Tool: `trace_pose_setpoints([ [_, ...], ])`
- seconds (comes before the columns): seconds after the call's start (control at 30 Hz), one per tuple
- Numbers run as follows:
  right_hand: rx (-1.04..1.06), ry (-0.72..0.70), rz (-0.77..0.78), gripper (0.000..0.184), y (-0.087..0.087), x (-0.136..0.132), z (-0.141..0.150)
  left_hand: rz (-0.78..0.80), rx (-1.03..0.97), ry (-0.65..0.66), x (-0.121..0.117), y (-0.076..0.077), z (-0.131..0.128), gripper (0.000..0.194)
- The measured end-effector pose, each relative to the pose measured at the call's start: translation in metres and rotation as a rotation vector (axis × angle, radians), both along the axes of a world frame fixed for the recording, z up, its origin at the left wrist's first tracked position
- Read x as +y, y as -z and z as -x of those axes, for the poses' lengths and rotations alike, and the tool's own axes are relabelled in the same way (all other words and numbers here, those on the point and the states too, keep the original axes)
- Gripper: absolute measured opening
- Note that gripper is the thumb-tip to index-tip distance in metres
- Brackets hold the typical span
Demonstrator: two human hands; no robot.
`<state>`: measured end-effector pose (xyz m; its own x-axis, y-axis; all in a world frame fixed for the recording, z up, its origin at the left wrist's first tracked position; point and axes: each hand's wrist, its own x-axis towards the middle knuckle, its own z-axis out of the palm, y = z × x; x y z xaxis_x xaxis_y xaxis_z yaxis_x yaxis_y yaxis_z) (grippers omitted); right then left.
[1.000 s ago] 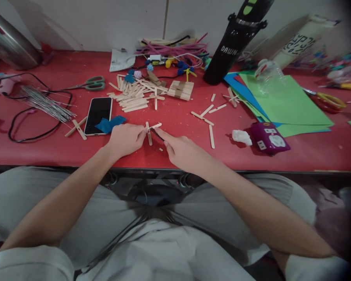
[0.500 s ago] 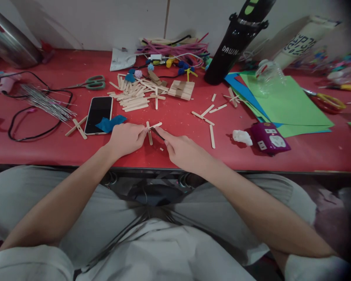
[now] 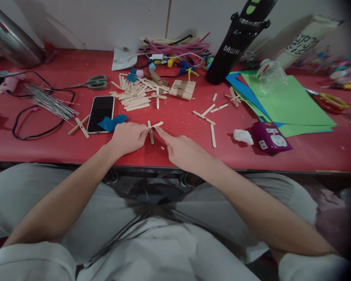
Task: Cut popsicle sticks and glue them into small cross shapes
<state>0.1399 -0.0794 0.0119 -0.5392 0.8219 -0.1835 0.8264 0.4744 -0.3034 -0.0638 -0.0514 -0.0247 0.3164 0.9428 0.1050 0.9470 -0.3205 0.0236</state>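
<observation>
Two crossed craft sticks (image 3: pixel 151 137) lie on the red table in front of me, near its front edge. My left hand (image 3: pixel 130 137) is closed, its thumb and fingers pinching one stick at the left of the crossing. My right hand (image 3: pixel 183 150) is closed around a thin dark blade-like tool (image 3: pixel 153 128), mostly hidden under the stretched index finger. Its tip touches the sticks at the crossing. A small wood scrap (image 3: pixel 162 148) lies below the right fingertips. Just beyond my left hand, a blue paper piece (image 3: pixel 112 122) overlaps a phone (image 3: pixel 101 113).
Behind my hands sits a pile of craft sticks (image 3: pixel 134 93), beside a joined stick panel (image 3: pixel 183 89). Scissors (image 3: pixel 96 82) and metal wires (image 3: pixel 51 101) lie left. Rightward are loose sticks (image 3: pixel 213 135), a purple box (image 3: pixel 271 137), green paper (image 3: pixel 298 103) and a black bottle (image 3: pixel 226 52).
My right index finger has moved in closer to the stick crossing, and less of the dark tool shows. The whole view has shifted slightly. My left hand keeps its pinch.
</observation>
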Motion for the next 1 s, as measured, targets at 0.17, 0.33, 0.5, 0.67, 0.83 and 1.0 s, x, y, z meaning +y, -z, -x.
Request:
trace_pose_setpoints([
  [0.17, 0.005, -0.022, -0.018, 0.068, 0.0010, -0.0002, -0.0002, -0.003, 0.004, 0.004, -0.0004, -0.0001, -0.0001, 0.045],
  [0.33, 0.009, -0.024, -0.023, 0.068, 0.0028, 0.0000, -0.0017, 0.012, -0.004, -0.001, -0.0006, -0.0004, 0.0006, 0.046],
  [0.5, 0.049, -0.021, -0.023, 0.069, 0.0043, 0.0005, -0.0044, 0.004, -0.012, -0.006, -0.0002, 0.0005, 0.0012, 0.048],
  [0.67, 0.117, 0.003, 0.013, 0.065, 0.0032, -0.0004, -0.0063, 0.016, -0.008, -0.020, -0.0007, -0.0012, 0.0006, 0.049],
  [0.83, 0.091, 0.000, -0.001, 0.066, 0.0026, 0.0003, -0.0051, 0.031, 0.004, -0.032, -0.0007, -0.0021, 0.0003, 0.050],
  [1.0, 0.052, -0.003, -0.006, 0.067, 0.0034, 0.0012, -0.0034, 0.027, 0.005, -0.026, -0.0002, -0.0011, 0.0008, 0.050],
])
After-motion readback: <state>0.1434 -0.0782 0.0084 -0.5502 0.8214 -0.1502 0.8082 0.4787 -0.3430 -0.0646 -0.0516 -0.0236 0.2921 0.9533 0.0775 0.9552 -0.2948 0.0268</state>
